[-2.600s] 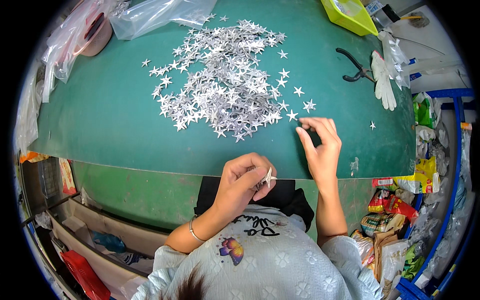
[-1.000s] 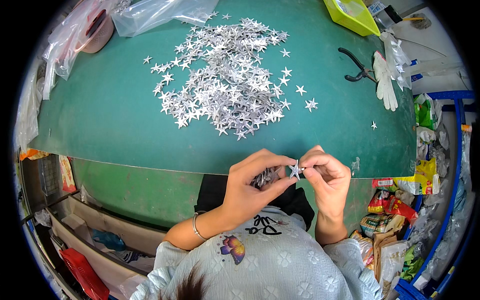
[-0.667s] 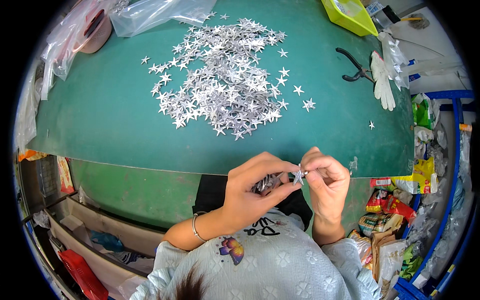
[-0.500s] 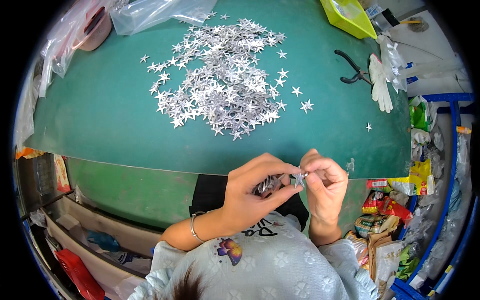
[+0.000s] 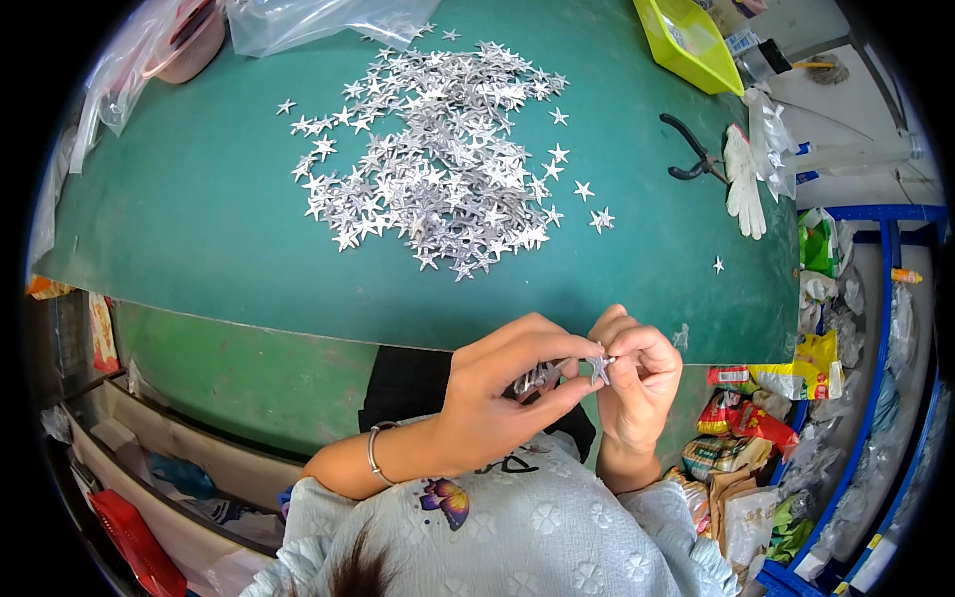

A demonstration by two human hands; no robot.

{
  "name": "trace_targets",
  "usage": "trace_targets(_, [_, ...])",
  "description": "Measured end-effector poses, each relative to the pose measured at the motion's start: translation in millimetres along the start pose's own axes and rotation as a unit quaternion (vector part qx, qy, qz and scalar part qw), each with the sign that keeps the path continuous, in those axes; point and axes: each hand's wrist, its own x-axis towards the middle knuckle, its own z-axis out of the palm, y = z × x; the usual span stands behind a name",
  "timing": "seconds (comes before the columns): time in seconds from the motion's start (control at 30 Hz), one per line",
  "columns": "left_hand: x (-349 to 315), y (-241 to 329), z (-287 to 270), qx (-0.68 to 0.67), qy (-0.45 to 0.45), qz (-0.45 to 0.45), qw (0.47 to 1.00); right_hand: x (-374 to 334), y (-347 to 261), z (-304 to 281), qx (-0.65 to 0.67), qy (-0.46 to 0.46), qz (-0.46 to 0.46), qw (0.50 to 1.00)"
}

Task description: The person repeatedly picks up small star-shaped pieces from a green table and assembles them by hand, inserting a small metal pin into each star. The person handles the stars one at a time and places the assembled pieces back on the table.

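Between the thumb and forefinger of my left hand [image 5: 512,383] sits a silver starfish-shaped piece [image 5: 599,369]. More silver pieces [image 5: 538,378] are gathered in that palm, partly hidden by the fingers. My right hand [image 5: 640,376] pinches at the right side of the same star, its fingertips closed on a tiny bit too small to name. Both hands are just off the table's near edge, above my lap. Beyond them a large heap of silver starfish pieces [image 5: 448,159] lies on the green table [image 5: 199,239].
Black-handled pliers [image 5: 693,149] and a white glove [image 5: 744,184] lie at the table's right, below a yellow-green bin [image 5: 686,45]. A pink basket [image 5: 189,50] and clear plastic bags [image 5: 308,22] are at the far left. Blue shelving [image 5: 860,348] with packages stands at right, an open drawer [image 5: 179,453] at lower left.
The view has shifted slightly. Both hands stay together at the star, which has tilted a little between the fingers. The heap on the table looks the same.
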Motion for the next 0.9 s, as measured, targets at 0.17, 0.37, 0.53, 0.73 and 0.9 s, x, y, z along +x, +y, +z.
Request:
trace_targets(0.17, [-0.2,1.9,-0.5,0.003,-0.004,0.008,1.0,-0.7,0.1,0.8,0.006,0.003,0.005,1.0])
trace_targets(0.37, [1.3,2.0,-0.6,-0.002,-0.005,0.012,1.0,-1.0,2.3,-1.2,0.002,-0.004,0.002,1.0])
trace_targets(0.53, [-0.9,-4.0,-5.6,-0.039,-0.044,-0.082,0.995,2.6,0.1,-3.0,-0.104,-0.021,-0.041,0.994])
trace_targets(0.73, [0.1,-9.4,-4.7,-0.101,-0.038,-0.204,0.973,4.0,6.6,-6.7,-0.143,-0.006,-0.002,0.99])
trace_targets(0.9, [3.9,-9.5,-8.3,-0.201,-0.025,-0.341,0.918,15.6,11.3,-16.1,-0.263,-0.035,-0.035,0.964])
